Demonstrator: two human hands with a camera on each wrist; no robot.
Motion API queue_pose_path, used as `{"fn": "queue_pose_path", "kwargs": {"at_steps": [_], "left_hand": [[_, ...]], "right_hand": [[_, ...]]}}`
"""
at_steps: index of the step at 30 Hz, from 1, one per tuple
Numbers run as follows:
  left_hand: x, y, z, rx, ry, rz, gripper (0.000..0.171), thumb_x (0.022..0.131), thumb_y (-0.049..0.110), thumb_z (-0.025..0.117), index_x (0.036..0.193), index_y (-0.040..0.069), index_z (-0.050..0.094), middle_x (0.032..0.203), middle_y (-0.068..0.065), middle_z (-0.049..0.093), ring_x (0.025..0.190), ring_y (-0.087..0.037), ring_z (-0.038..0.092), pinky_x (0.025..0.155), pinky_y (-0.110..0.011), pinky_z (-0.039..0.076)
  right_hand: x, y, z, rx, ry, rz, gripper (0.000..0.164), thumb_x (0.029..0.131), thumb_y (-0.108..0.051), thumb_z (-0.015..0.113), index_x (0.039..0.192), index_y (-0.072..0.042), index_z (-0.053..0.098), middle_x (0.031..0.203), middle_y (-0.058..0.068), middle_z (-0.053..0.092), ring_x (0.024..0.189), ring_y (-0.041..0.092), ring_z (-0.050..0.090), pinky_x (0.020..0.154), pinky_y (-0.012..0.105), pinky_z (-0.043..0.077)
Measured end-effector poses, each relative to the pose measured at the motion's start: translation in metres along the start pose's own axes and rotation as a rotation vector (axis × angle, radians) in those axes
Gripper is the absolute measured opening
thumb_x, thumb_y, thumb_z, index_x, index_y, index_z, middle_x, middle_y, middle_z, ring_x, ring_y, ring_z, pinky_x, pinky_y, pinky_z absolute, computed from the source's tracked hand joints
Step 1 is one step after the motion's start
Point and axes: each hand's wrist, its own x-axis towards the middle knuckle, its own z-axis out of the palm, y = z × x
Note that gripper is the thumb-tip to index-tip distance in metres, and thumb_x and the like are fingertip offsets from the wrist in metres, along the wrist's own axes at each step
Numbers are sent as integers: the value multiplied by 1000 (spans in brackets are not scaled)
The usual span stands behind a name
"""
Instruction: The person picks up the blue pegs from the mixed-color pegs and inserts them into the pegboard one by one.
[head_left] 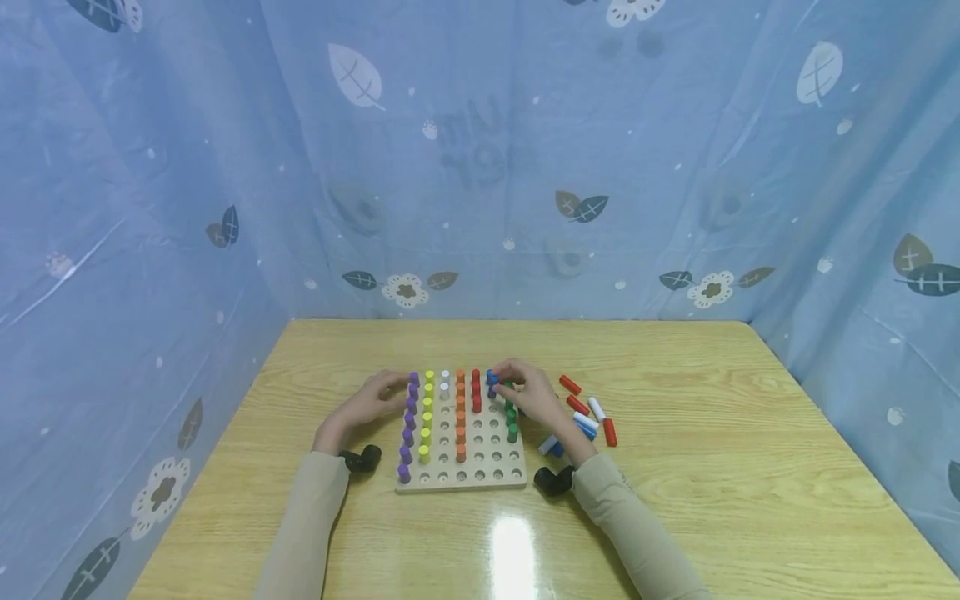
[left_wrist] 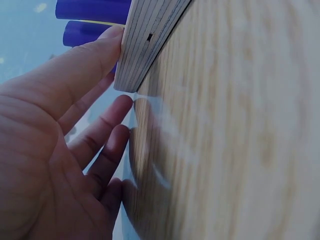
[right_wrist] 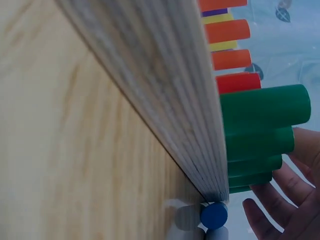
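A wooden pegboard [head_left: 480,482] lies on the table, with coloured pegs standing in columns. My left hand [head_left: 372,400] is at its left side by the purple pegs [head_left: 408,421]. In the left wrist view the left thumb [left_wrist: 90,62] touches the board's edge, and the other fingers are loosely bent beside it. My right hand [head_left: 531,392] reaches over the far right of the board, thumb and forefinger pinching a blue peg [head_left: 492,380] in the blue column. Green pegs [right_wrist: 265,107] stand under this hand, partly hiding its fingers in the right wrist view.
Loose red pegs [head_left: 577,405], white pegs [head_left: 597,408] and blue pegs [head_left: 586,430] lie on the table right of the board. Both wrists wear black devices [head_left: 553,481]. A blue patterned curtain [head_left: 465,167] hangs behind the table.
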Motion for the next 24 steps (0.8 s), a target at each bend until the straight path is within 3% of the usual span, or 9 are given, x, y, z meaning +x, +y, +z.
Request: {"fn": "queue_pose_path", "kwargs": {"at_steps": [6,20,24], "left_hand": [[-1,0,1,-38,-5,-9,56,84,39,65,134,21,48,138,-4,41,132,-30,26,110,-58,18],[0,2,1,47,3,10,52,86,34,64,134,21,48,136,-5,43,131,-30,29,110,-57,21],[-1,3,1,25,4,-6,53,85,33,65,134,22,48,136,-4,43,132,-30,28,110,-57,20]], "right_hand": [[-2,-1,3,-21,12,-7,22,86,-11,66,107,-10,62,98,5,69,93,20,64,86,44,52],[-2,0,5,-45,4,-3,22,86,-10,66,107,-9,63,96,5,68,93,21,63,89,47,50],[-2,0,5,-61,-2,-4,21,86,-11,65,107,-9,63,98,6,68,93,20,63,92,47,48]]}}
